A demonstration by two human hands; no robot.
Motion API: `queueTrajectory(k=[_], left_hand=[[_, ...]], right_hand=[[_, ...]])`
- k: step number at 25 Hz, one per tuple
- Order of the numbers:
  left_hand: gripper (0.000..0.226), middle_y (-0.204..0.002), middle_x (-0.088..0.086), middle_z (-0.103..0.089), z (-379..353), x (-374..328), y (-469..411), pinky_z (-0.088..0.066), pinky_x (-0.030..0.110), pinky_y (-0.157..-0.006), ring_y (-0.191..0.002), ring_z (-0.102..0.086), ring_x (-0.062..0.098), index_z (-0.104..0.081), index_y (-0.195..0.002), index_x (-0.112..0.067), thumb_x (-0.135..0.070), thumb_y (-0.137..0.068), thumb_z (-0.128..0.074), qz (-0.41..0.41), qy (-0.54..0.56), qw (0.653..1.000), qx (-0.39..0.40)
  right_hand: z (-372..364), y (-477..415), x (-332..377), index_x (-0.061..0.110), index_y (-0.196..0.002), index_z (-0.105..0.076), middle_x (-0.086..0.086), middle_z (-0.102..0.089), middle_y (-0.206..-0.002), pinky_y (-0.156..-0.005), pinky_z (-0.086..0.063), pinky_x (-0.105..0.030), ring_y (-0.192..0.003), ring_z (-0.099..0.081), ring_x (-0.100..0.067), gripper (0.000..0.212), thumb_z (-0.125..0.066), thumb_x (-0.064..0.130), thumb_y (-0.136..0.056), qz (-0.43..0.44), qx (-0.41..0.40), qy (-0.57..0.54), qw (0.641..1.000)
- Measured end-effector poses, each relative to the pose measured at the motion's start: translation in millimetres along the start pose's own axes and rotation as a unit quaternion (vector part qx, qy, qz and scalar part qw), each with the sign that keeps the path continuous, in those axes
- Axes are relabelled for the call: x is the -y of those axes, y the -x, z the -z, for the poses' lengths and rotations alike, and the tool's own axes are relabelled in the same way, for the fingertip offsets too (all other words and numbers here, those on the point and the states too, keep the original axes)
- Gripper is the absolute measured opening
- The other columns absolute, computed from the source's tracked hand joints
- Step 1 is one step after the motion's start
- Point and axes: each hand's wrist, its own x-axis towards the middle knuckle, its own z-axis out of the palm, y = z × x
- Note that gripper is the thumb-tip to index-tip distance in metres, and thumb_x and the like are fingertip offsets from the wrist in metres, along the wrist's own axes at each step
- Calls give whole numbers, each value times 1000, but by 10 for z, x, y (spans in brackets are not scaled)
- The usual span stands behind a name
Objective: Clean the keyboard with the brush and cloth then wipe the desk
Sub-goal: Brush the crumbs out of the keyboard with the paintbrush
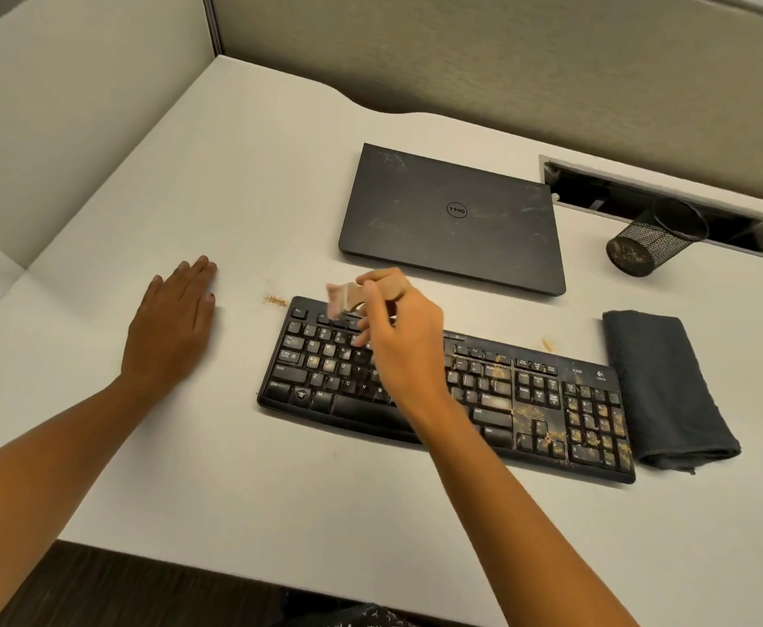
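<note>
- Illumination: even, warm, moderately bright across the surface (pixel 280 196).
- Shadows: faint and soft-edged, close under the left hand (pixel 171 328) and the keyboard (pixel 551 427).
- Motion blur: the brush (pixel 341 300) and the right hand (pixel 402 341) are smeared, just left of centre.
- Distortion: wide-angle bowing of straight edges toward 9 and 3 o'clock.

We see an office cubicle. Beige fabric partition panels (pixel 506 61) wall in the white bench (pixel 234 196) along its far and left edges, and they meet at a metal post (pixel 212 24) by the far left corner. A closed Dell laptop (pixel 452 219) lies toward the far edge, with a black Logitech keyboard (pixel 528 400) nearer the front. A black mesh pen cup (pixel 646 246) is just beside a cable slot (pixel 619 192) cut into the bench at its far right. Dark flooring (pixel 121 576) shows below the front edge.
</note>
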Motion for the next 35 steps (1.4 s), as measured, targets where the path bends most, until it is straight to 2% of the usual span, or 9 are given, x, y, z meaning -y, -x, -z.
queueTrajectory(k=[4, 7, 10, 16, 20, 25, 29, 32, 35], left_hand=[[56, -156, 2, -36, 16, -17, 9, -10, 34, -119, -146, -28, 19, -39, -148, -14, -31, -99, -22, 0, 6, 1000, -1], [55, -155, 3, -37, 35, -30, 8, -10, 35, -119, -145, -29, 20, -40, -148, -13, -30, -98, -23, -1, 11, 1000, -3], [57, -155, 3, -36, 25, -14, 7, -9, 33, -119, -145, -29, 20, -39, -149, -13, -32, -99, -21, -5, 3, 1000, 0], [57, -155, 2, -36, -17, 21, -8, -10, 34, -119, -145, -29, 20, -39, -149, -14, -33, -99, -21, -3, -8, 1000, 0], [56, -155, 2, -36, -23, 32, -13, -9, 34, -119, -145, -29, 21, -39, -149, -14, -33, -99, -21, -3, -13, 1000, 2], [57, -155, 3, -36, -27, 39, -13, -10, 35, -119, -145, -30, 21, -39, -149, -14, -33, -99, -21, -3, -13, 1000, 4], [57, -155, 4, -37, -10, 26, -11, -9, 34, -118, -145, -30, 22, -39, -149, -13, -33, -98, -21, -4, -8, 1000, 3], [57, -155, 3, -36, 0, 2, -3, -9, 33, -119, -145, -29, 21, -39, -149, -14, -33, -98, -21, -1, -1, 1000, 3], [56, -155, 3, -36, 3, 7, -6, -8, 33, -118, -145, -29, 20, -39, -149, -14, -32, -98, -22, -1, 0, 1000, 2]], right_hand=[[-348, -141, 67, -2, -91, -61, 6, -64, -78, -67, -58, -27, -69, -62, 4, 26, -44, 15, -102, -9, 61, 22, 998], [-127, -127, -56, 8, -88, -57, -7, -70, -74, -58, -57, -27, -64, -66, -4, 26, -40, 19, -103, -52, 52, 28, 997], [428, -3, -228, 11, -87, -58, 6, -69, -68, -51, -50, -32, -53, -58, -11, 22, -42, 17, -102, -100, -23, 63, 993], [1315, 85, -405, 6, -89, -66, -4, -64, -70, -63, -53, -43, -66, -63, -29, 23, -47, 15, -98, -131, -179, 210, 952], [1092, 56, -352, 18, -88, -63, -3, -64, -75, -61, -54, -41, -67, -62, -26, 19, -47, 19, -99, -73, -127, 177, 973], [1084, -24, -341, 3, -79, -65, -5, -65, -68, -60, -55, -44, -64, -64, -27, 31, -45, 16, -99, -90, -43, 206, 973], [1033, -19, -315, 5, -86, -63, 1, -63, -68, -60, -55, -37, -65, -64, -22, 29, -43, 21, -101, -72, -58, 206, 974], [1005, -8, -327, 1, -84, -63, -7, -65, -69, -58, -56, -39, -64, -64, -26, 33, -42, 20, -102, -81, -26, 219, 972], [1070, -24, -362, 3, -85, -63, -8, -64, -70, -59, -55, -38, -64, -64, -23, 35, -40, 24, -102, -84, -75, 231, 966]])
